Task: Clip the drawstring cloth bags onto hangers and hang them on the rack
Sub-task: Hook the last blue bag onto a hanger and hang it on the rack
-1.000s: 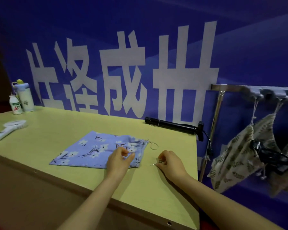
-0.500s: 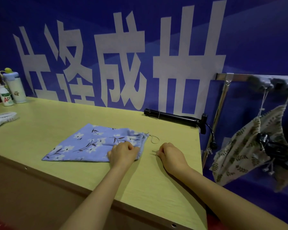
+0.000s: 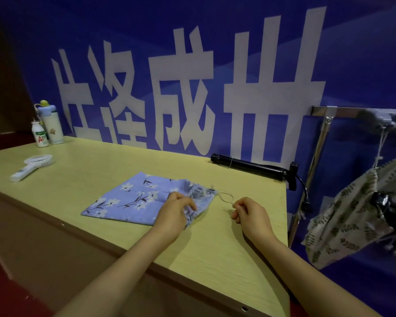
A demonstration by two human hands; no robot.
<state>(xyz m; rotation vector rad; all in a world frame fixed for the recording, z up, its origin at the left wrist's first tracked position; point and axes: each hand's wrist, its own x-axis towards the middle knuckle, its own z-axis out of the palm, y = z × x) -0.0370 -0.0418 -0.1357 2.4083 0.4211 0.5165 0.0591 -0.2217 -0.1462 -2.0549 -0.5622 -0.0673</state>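
Observation:
A blue floral drawstring bag (image 3: 135, 199) lies flat on the light wooden table (image 3: 215, 248). My left hand (image 3: 174, 213) presses on the gathered mouth of the bag, fingers curled on the cloth. My right hand (image 3: 249, 213) pinches the thin drawstring (image 3: 226, 197), which loops out from the bag's mouth. At the right a metal rack (image 3: 325, 138) carries a leaf-patterned cloth bag (image 3: 352, 216) hanging from a dark clip hanger (image 3: 384, 202).
A black tube-shaped device (image 3: 249, 167) lies along the table's back edge. At the far left stand a bottle (image 3: 52, 126) and a small drink bottle (image 3: 39, 137), with a white hand-held fan (image 3: 31, 167) lying nearby. A blue banner wall is behind.
My right hand has shifted right and lifted slightly, drawing the drawstring out from the bag's mouth. My left hand has stayed on the bag's gathered end.

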